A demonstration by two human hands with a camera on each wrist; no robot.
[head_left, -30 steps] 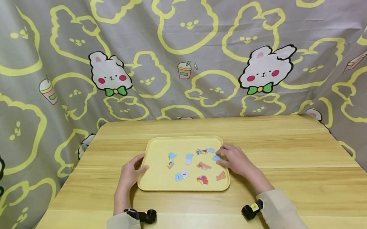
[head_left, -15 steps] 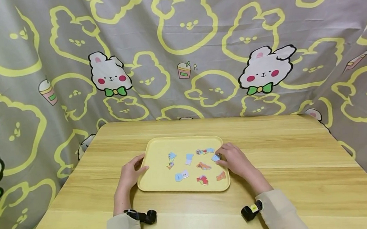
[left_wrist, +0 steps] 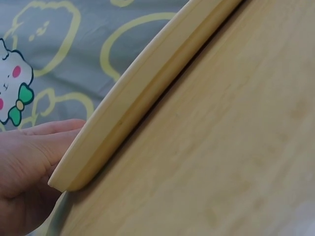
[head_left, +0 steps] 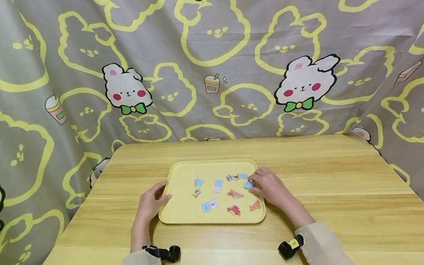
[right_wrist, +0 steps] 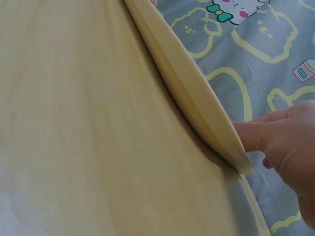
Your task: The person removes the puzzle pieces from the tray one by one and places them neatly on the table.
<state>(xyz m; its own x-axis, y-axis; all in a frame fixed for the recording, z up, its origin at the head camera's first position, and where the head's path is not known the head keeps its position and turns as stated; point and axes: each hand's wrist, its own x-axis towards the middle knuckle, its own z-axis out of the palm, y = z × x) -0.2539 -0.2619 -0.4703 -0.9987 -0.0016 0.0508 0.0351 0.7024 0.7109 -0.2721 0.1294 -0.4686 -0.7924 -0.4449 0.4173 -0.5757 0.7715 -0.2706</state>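
On the wooden table lies a pale yellow tray [head_left: 179, 171] bearing several small printed puzzle pieces. My left hand [head_left: 151, 201] holds the tray's left edge, thumb over the rim and the other fingers along the outside. At the right side, my right hand [head_left: 271, 186] pinches a blue puzzle piece [head_left: 248, 184] between thumb and fingers, partly covering it. Nearby lie a red and blue piece [head_left: 236, 176], an orange piece [head_left: 235, 194] and another orange piece [head_left: 255, 205]. Both wrist views show the tray's rim edge-on, its pieces hidden.
A red piece [head_left: 234, 210] lies near the tray's front edge. Further left are a blue and lilac piece [head_left: 218, 186], a second such pair [head_left: 209, 206] and a blue and yellow group [head_left: 198, 187]. A patterned grey curtain [head_left: 166, 39] hangs behind the table.
The blue piece under my right fingers has turned slightly. My left hand stays at the tray's edge, and the head view has tilted up a little.
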